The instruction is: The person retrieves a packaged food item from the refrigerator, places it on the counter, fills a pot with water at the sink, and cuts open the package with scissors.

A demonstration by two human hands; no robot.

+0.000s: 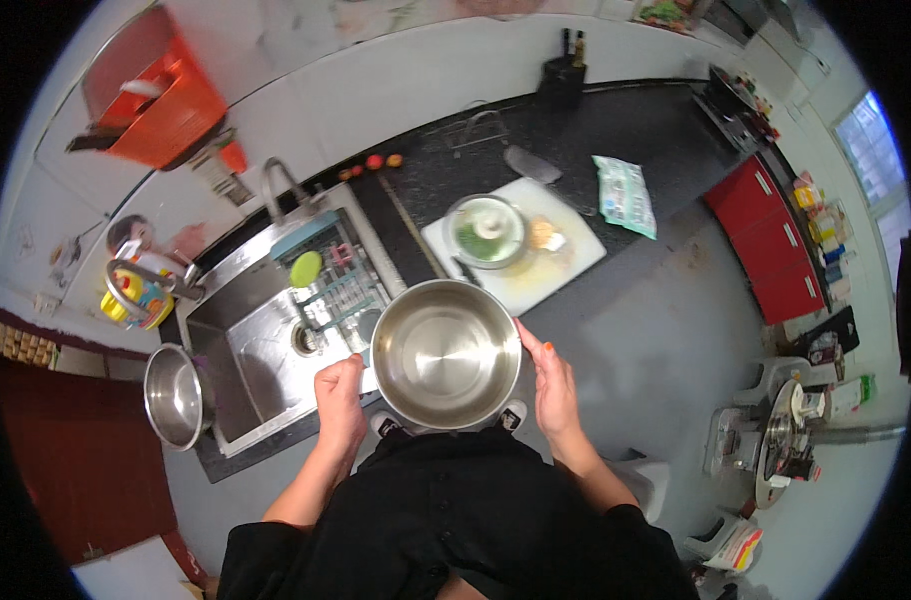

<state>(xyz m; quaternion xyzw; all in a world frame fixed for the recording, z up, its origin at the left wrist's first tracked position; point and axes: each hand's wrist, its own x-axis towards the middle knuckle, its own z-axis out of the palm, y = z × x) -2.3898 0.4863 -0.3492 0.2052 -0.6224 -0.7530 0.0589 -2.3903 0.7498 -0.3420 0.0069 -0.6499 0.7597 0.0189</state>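
Observation:
A stainless steel pot [446, 352] is held in front of my body, its open top facing up and its inside bare. My left hand [341, 401] is closed around the pot's pale side handle. On the other side, my right hand [551, 386] steadies the pot, with the fingertips against its outer wall near the rim. Beyond it on the counter lies a white cutting board [575, 255]. A clear round container [485, 232] with chopped greens and a pale item stands on the board, beside small yellowish food pieces [543, 231].
Left is a steel sink [253, 360] with a dish rack [343, 289]; a steel basin [174, 397] sits at its outer corner. A cleaver [532, 165], a green-white packet [624, 196] and a knife block [562, 81] are on the black counter [650, 120].

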